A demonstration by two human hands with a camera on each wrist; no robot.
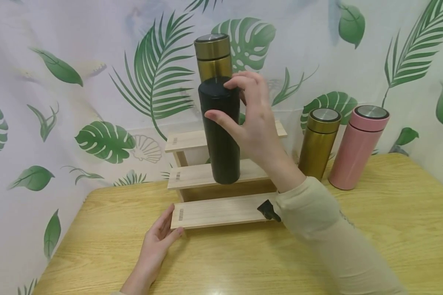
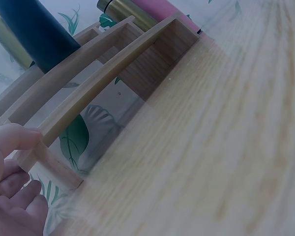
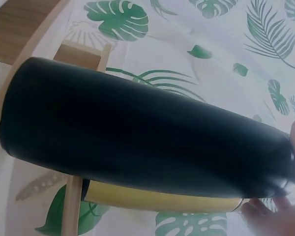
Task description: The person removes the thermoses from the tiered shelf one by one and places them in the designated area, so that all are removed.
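Observation:
My right hand (image 1: pixel 256 119) grips a black thermos bottle (image 1: pixel 224 139) near its top, thumb in front and fingers at the lid. The bottle stands upright at the middle step of a three-step wooden display rack (image 1: pixel 218 211), its base at that board in the right wrist view. Behind it, on the top step, a gold thermos bottle (image 1: pixel 213 51) is partly covered by the black one. At the lowest step's left end, my left hand (image 1: pixel 156 241) holds the board, with the thumb (image 2: pixel 22 136) on its front edge and fingers curled beside the end.
Right of the rack, another gold thermos bottle (image 1: pixel 319 141) and a pink one (image 1: pixel 359 147) stand on the wooden table (image 1: pixel 221 262). A leaf-patterned cloth (image 1: pixel 88 98) hangs behind. A small black strap piece (image 1: pixel 268 210) shows by the right sleeve.

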